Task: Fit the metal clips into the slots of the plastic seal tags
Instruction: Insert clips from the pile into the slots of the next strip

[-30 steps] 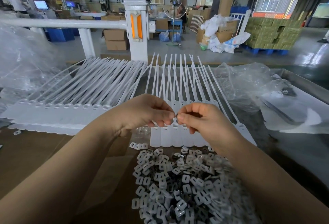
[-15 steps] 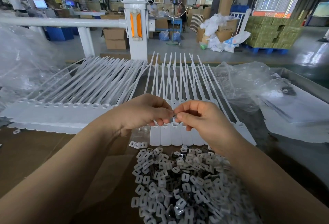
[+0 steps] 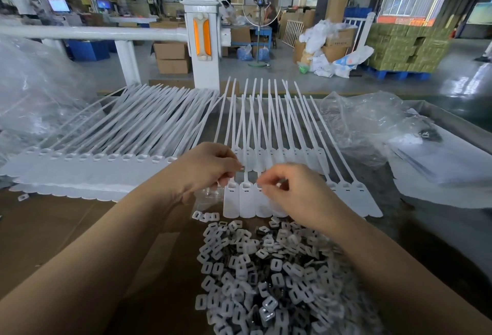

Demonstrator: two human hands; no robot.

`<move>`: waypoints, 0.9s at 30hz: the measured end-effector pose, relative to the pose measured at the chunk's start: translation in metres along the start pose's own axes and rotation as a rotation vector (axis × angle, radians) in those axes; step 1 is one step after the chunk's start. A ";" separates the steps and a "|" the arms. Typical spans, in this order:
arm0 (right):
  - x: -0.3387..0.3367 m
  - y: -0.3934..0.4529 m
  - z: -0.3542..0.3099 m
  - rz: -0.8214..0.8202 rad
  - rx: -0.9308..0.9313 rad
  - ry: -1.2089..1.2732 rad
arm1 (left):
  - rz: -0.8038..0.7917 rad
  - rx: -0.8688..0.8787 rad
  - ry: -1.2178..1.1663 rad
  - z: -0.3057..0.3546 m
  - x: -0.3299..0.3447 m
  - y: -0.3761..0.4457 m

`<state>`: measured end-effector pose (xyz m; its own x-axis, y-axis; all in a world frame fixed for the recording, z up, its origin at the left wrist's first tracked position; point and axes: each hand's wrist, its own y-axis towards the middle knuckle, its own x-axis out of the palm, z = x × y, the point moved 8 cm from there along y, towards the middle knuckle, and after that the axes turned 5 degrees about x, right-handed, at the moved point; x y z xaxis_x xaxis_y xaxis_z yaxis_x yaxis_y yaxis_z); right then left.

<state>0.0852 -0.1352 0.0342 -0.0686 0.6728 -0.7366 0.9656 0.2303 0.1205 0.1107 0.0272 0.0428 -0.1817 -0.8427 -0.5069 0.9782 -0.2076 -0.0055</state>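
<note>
Above the row of white seal tags (image 3: 246, 198) on the table (image 3: 53, 228), my two hands have come apart. A moment ago their fingertips were touching over one small clip. Now there is a little gap between them. My left hand (image 3: 210, 169) pinches a small shiny metal clip (image 3: 241, 168) at its fingertips. My right hand (image 3: 290, 190) has its fingers curled with the tips close together, just over the top of a tag. I cannot tell if it holds a clip too. I think I have pulled a clip free, so it is ready to go into a slot. The slots sit right under my fingers. The big pile of clips (image 3: 266, 276) lies near me, between my arms.
</note>
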 end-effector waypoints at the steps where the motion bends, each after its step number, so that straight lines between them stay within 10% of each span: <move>1: 0.006 -0.001 0.001 -0.050 0.001 -0.052 | 0.015 -0.055 -0.026 -0.007 -0.001 0.000; 27: 0.019 0.001 0.009 -0.124 0.006 -0.114 | -0.055 -0.284 0.285 -0.042 0.011 0.013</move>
<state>0.0874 -0.1282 0.0146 -0.1589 0.5552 -0.8164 0.9530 0.3023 0.0201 0.1260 0.0362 0.0015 -0.2383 -0.6547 -0.7174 0.9640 -0.0696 -0.2567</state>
